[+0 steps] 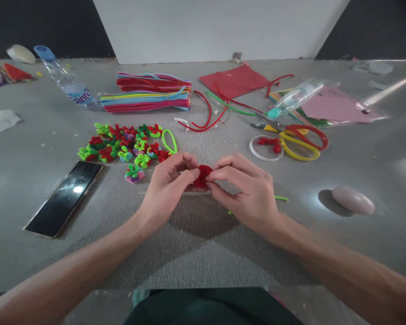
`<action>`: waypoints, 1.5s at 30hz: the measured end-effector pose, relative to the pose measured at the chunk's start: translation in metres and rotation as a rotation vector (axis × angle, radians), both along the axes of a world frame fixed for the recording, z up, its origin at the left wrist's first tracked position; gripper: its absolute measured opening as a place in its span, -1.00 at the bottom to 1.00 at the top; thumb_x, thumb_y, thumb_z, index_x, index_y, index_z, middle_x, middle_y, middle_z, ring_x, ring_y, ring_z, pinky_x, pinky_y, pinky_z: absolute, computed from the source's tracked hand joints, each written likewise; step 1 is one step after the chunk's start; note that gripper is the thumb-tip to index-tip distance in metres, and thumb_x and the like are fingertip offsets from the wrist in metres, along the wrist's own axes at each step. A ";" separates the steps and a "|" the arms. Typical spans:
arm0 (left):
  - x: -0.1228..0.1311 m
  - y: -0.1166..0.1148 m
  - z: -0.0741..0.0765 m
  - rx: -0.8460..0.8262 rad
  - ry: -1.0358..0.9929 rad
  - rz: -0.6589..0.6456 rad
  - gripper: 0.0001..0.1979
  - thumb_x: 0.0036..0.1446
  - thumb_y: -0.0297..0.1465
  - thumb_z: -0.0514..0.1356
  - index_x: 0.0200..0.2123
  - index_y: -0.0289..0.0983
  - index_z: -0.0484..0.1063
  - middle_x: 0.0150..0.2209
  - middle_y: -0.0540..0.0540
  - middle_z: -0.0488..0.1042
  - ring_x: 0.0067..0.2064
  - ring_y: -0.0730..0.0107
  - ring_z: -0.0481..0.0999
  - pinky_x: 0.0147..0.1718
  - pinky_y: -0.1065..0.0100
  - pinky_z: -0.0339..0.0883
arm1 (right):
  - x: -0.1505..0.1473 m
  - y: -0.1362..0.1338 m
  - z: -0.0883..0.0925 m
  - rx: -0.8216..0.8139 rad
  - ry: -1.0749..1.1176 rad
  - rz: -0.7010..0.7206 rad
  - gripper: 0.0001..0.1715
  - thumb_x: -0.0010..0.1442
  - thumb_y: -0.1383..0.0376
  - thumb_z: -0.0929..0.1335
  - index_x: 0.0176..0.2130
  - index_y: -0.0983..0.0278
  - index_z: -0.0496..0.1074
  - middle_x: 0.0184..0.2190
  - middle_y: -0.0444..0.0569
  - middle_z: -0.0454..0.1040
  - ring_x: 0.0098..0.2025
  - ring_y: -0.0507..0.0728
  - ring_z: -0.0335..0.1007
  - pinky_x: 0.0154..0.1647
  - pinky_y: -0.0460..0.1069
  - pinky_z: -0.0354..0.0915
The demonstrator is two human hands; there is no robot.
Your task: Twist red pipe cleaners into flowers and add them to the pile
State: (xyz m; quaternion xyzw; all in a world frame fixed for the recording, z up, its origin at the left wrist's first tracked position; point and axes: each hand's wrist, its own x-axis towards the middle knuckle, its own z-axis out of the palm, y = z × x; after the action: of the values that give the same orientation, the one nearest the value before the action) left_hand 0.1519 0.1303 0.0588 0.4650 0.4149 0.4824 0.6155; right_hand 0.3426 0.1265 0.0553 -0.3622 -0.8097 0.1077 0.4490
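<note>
A red fuzzy round coil point(202, 175), apparently of pipe cleaner, is held between my two hands above the table. My left hand point(169, 185) pinches its left side between thumb and fingers. On its right edge, the fingertips of my right hand point(246, 189) are pressed together. Part of the coil is hidden behind the fingers. Beyond my left hand lies a cluster of small red, green and multicoloured pipe-cleaner pieces point(123, 143), with a bright green loop point(169, 141) at its right end. A short green piece point(282, 198) lies beside my right hand.
Pipe-cleaner bundles point(145, 100), loose red strands point(208, 119) and red sheets point(233, 80) lie at the back. Scissors point(301, 151), a white ring point(266, 158), a bottle point(299, 97) and an egg-shaped object point(353, 200) are right. A phone point(66, 198) and an upright bottle point(67, 81) stand left.
</note>
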 end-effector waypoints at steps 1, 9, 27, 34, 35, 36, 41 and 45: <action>0.000 0.000 0.000 0.005 -0.001 0.002 -0.90 0.20 -0.38 0.35 -0.27 -0.24 0.49 -0.31 0.02 0.45 -0.31 0.45 0.50 -0.24 0.38 0.61 | 0.000 0.000 0.000 -0.002 0.004 -0.007 -0.84 0.37 0.41 0.39 -0.23 0.16 0.53 -0.23 -0.08 0.55 -0.22 0.09 0.50 -0.19 0.02 0.39; 0.001 0.000 0.000 0.032 0.028 0.024 -0.91 0.19 -0.41 0.35 -0.30 -0.25 0.49 -0.32 0.00 0.44 -0.32 0.46 0.49 -0.28 0.43 0.55 | 0.000 -0.001 -0.001 0.014 0.004 -0.062 -0.84 0.33 0.41 0.41 -0.26 0.14 0.48 -0.24 -0.10 0.57 -0.25 0.09 0.49 -0.20 0.01 0.40; -0.001 0.000 -0.001 0.075 0.107 0.033 -0.88 0.23 -0.38 0.38 -0.17 -0.27 0.60 -0.35 -0.04 0.61 -0.33 0.43 0.60 -0.27 0.44 0.55 | 0.006 0.001 0.002 0.012 -0.107 -0.034 -0.81 0.42 0.43 0.33 -0.16 0.18 0.52 -0.22 -0.05 0.60 -0.22 0.10 0.54 -0.19 0.02 0.41; 0.000 -0.001 0.002 0.099 0.136 0.054 -0.89 0.20 -0.38 0.41 -0.23 -0.28 0.62 -0.34 -0.06 0.63 -0.31 0.38 0.63 -0.27 0.39 0.57 | 0.007 0.000 0.000 -0.034 -0.095 -0.017 -0.81 0.46 0.40 0.32 -0.13 0.17 0.51 -0.21 -0.04 0.59 -0.21 0.10 0.53 -0.20 0.02 0.40; 0.000 -0.001 0.002 0.101 0.134 0.055 -0.90 0.20 -0.38 0.41 -0.24 -0.28 0.62 -0.34 -0.06 0.64 -0.31 0.38 0.63 -0.27 0.39 0.56 | 0.007 0.000 0.000 -0.036 -0.092 -0.016 -0.81 0.46 0.40 0.32 -0.13 0.17 0.51 -0.21 -0.04 0.59 -0.21 0.10 0.53 -0.19 0.02 0.41; 0.000 -0.001 0.002 0.102 0.130 0.055 -0.91 0.20 -0.39 0.41 -0.24 -0.28 0.62 -0.34 -0.06 0.64 -0.31 0.39 0.63 -0.27 0.40 0.56 | 0.007 0.000 0.000 -0.038 -0.089 -0.014 -0.81 0.46 0.40 0.32 -0.13 0.17 0.51 -0.21 -0.04 0.59 -0.20 0.10 0.53 -0.19 0.02 0.41; 0.000 -0.001 0.002 0.094 0.112 0.052 -0.91 0.21 -0.39 0.40 -0.23 -0.28 0.65 -0.33 -0.05 0.65 -0.32 0.42 0.62 -0.27 0.42 0.54 | 0.008 0.000 -0.001 -0.014 -0.081 -0.012 -0.83 0.47 0.40 0.33 -0.12 0.17 0.50 -0.20 -0.05 0.59 -0.19 0.09 0.54 -0.17 0.01 0.42; 0.000 -0.001 0.001 0.088 0.099 0.057 -0.92 0.19 -0.39 0.42 -0.26 -0.28 0.66 -0.31 -0.07 0.67 -0.31 0.40 0.62 -0.26 0.40 0.54 | 0.009 0.000 -0.001 0.005 -0.083 -0.014 -0.83 0.47 0.40 0.33 -0.12 0.17 0.51 -0.20 -0.06 0.59 -0.19 0.09 0.54 -0.17 0.01 0.42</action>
State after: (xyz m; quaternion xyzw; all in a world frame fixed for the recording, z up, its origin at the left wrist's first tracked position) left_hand 0.1515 0.1295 0.0594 0.5028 0.4362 0.4939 0.5594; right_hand 0.3517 0.1266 0.0540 -0.3708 -0.8255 0.0875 0.4164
